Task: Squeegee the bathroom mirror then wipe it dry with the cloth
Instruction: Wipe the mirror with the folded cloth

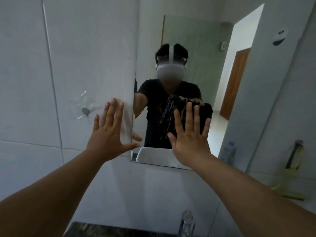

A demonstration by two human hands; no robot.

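The bathroom mirror [201,53] hangs on the white tiled wall ahead. My right hand [189,134] presses a dark folded cloth [205,110] flat against the lower part of the glass, fingers spread over it. My left hand [109,130] lies open and flat on the wall tile at the mirror's left edge, thumb reaching the glass. A yellow-green squeegee [290,178] with a dark handle leans against the wall at the right.
A chrome tap [187,223] stands below, at the dark sink counter [102,230]. A clear plastic bottle [229,153] sits right of the mirror. A small metal hook [85,111] is fixed to the left tile. The mirror reflects a person and a doorway.
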